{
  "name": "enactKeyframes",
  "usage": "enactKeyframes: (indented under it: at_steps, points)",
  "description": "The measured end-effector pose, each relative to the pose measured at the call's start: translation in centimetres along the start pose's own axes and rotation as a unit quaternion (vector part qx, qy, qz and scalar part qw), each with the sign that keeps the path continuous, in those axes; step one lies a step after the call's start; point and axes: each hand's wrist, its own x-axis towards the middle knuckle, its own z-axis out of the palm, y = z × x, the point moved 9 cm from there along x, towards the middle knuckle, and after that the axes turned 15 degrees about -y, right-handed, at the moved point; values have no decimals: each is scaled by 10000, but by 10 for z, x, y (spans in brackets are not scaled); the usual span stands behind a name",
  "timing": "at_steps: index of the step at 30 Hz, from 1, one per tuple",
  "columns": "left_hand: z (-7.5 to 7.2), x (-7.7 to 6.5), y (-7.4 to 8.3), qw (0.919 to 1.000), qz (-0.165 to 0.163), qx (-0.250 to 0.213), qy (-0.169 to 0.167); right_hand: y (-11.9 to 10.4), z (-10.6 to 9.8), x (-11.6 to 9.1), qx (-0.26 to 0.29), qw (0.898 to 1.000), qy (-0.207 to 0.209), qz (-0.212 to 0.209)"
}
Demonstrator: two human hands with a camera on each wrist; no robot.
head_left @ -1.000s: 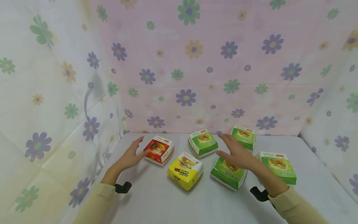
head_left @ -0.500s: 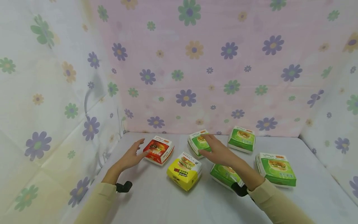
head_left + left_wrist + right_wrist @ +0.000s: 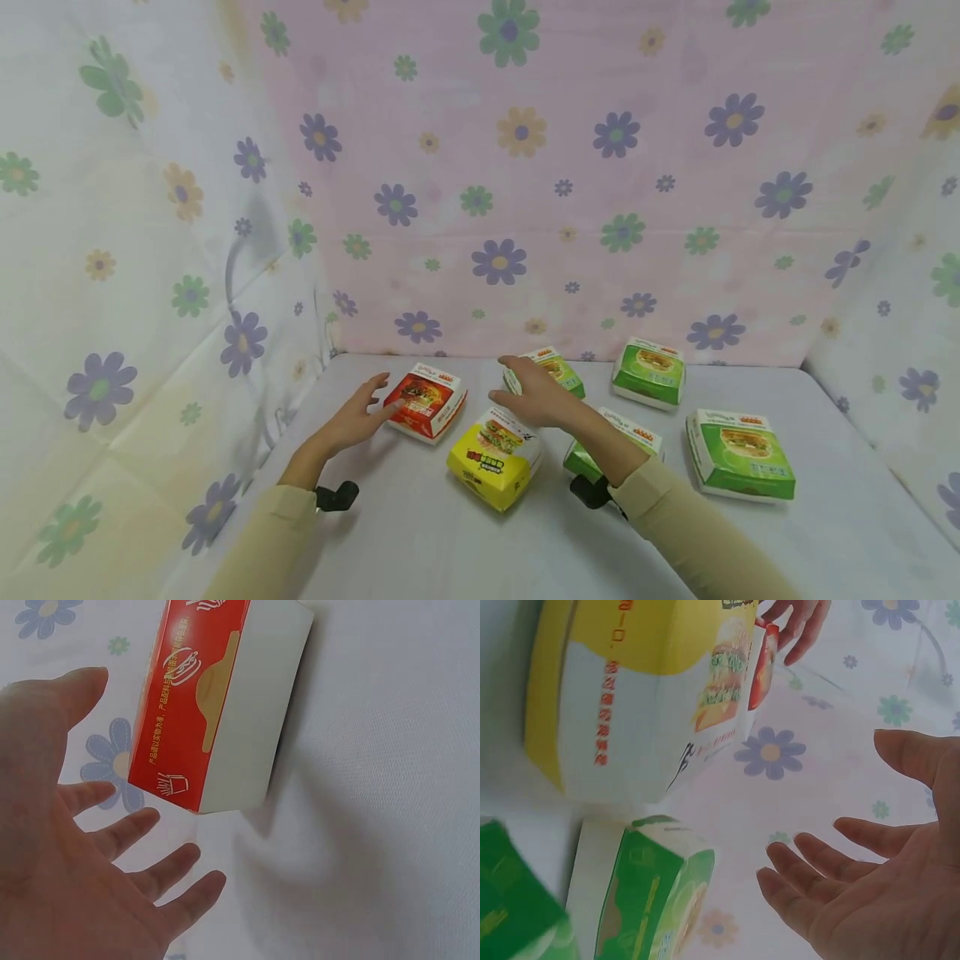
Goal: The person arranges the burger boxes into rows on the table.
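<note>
A red-and-white burger box (image 3: 426,403) lies at the left of the table. Beside it is my left hand (image 3: 354,427), fingers spread and thumb overlapping the box's edge in the head view. The left wrist view shows a gap between that hand (image 3: 90,855) and the red box (image 3: 191,705). Nothing is in its grasp. My right hand (image 3: 542,398) hovers with bent, spread fingers behind the yellow burger box (image 3: 489,467), holding nothing. It partly hides a green burger box (image 3: 564,375) at the back. In the right wrist view, the yellow box (image 3: 652,697) stands apart from the fingers.
More green burger boxes lie on the right: one (image 3: 649,375) at the back, one (image 3: 742,457) farther forward, and one (image 3: 630,433) partly covered by my right forearm. Flower-print cloth (image 3: 525,208) walls the white table (image 3: 420,533) at the back and both sides.
My right hand has moved left, from over the front middle green box, across the back green box, to behind the yellow box. My left hand has stayed almost still beside the red box.
</note>
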Motion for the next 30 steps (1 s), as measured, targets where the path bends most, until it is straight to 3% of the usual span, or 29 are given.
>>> enactKeyframes:
  at_steps: [10, 20, 30]
  points:
    - [5, 5, -10, 9985, -160, -474, -223, -5, 15, 34, 500, 9984, -262, 20]
    - [1, 6, -15, 9953, -124, -824, -488, 4, 29, 71, 718, 9940, -513, 647]
    - [8, 9, -19, 9919, -324, -942, -790, 6, 46, 100, 943, 9878, -873, 875]
